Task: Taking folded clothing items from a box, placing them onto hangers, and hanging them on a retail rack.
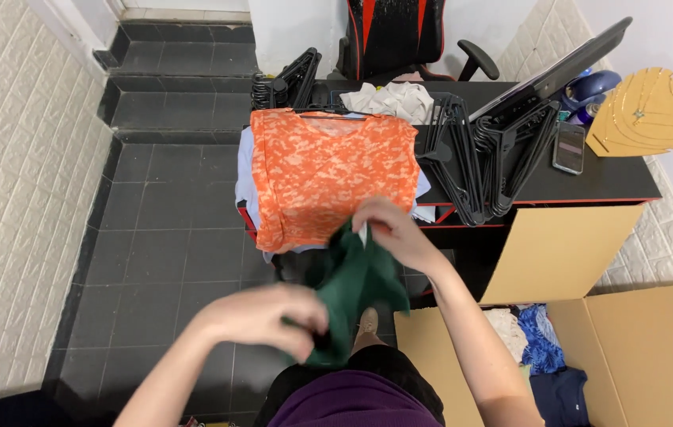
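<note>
I am looking down through the head camera, and both hands are working a dark green garment (356,289) in mid-air, just below the centre of the view. The left hand (269,320), at about seven o'clock, is closing tight on the lower end of the cloth. The right hand (392,229), near centre, is pinching the upper edge, where a small white tag is showing between the fingers (368,207). The hands are sitting apart, with the green cloth bunching and hanging between them; it is blurring a little, so I cannot tell what kind of garment it is.

Straight ahead at twelve o'clock, an orange patterned shirt (335,178) is lying flat over the near end of a black desk (605,180), on top of a pale blue layer. Behind it a crumpled white cloth (390,99) is resting, and bundles of black hangers (471,162) are leaning at eleven and at one o'clock. A phone (569,147) is lying at two o'clock, beside a gold fan-shaped stand (651,111).

At four to five o'clock an open cardboard box (653,348) is holding more clothes, blue and white among them.

As I judge it, the orange shirt is already laid out, the green piece is only being gathered and is not yet spread or hung, and the clothes in the box are waiting untouched.
</note>
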